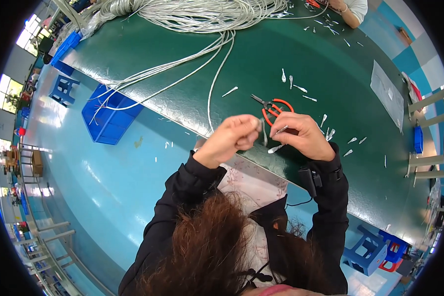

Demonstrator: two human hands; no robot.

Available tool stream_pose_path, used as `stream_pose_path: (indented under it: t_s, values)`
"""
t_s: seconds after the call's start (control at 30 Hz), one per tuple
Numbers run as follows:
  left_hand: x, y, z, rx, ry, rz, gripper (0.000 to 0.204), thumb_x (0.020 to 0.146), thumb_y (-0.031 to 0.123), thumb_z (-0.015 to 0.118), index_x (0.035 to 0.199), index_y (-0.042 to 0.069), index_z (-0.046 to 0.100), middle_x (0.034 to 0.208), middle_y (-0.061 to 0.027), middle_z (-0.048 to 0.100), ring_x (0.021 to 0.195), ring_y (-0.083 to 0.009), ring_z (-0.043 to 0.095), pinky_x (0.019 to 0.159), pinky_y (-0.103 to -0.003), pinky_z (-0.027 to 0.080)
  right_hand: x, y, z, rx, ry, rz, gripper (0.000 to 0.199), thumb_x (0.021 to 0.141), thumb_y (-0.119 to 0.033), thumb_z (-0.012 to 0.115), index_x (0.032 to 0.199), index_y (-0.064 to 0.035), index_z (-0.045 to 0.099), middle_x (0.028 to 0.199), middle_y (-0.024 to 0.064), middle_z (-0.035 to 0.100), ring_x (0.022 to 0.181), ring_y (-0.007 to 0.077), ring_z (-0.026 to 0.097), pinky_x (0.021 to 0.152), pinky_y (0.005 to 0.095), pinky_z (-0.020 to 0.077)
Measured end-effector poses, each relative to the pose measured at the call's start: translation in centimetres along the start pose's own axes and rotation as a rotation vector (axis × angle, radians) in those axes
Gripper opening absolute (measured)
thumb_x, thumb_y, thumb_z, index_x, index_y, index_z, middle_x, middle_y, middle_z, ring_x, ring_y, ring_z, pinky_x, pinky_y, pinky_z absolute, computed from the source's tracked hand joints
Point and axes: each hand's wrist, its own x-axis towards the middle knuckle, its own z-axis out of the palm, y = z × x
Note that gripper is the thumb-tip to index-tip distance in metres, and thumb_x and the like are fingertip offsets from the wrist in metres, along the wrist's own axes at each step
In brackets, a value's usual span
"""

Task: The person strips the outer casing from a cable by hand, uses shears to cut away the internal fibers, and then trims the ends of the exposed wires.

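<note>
My left hand (233, 136) pinches the end of a thin grey cable (211, 89) that runs up the green table (291, 44) to a big coil of cables (202, 12). My right hand (301, 134) is closed on a short silvery strip of cable sheath (280, 130), close to the left hand's fingertips. Red-handled snips (273, 107) lie on the table just above my hands. Another silvery scrap (275, 148) lies under my right hand.
Several silvery sheath scraps (295, 84) are scattered over the table. A blue bin (109, 114) stands on the floor at the left with cables draped into it. Another person's arm (350, 11) rests at the far edge. Blue stools (370, 251) stand at the lower right.
</note>
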Motion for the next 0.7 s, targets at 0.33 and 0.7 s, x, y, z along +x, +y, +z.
stream_pose_path:
  t_s: [0.33,0.7]
  values:
    - [-0.2,-0.6,1.2,0.071,0.148,0.222,0.014,0.097,0.015,0.051,0.101,0.002,0.051,0.074,-0.0051,0.059,0.053,-0.0039,0.038,0.048,-0.019,0.028,0.6,0.7,1.1,0.005,0.497,0.213,0.021,0.087,-0.004,0.059,0.107,0.0018,0.062,0.092,0.0040,0.061,0.074,0.0118,0.055,0.067,0.0260,0.0458]
    - [0.2,-2.7,2.2,0.223,0.282,0.359,0.019,0.095,0.014,0.054,0.107,0.002,0.046,0.083,-0.0059,0.061,0.065,-0.0073,0.050,0.059,-0.019,0.040,0.3,1.5,4.5,0.752,0.285,0.279,0.018,0.093,-0.010,0.056,0.105,0.0025,0.062,0.091,0.0047,0.062,0.071,0.0061,0.053,0.063,0.0183,0.0432]
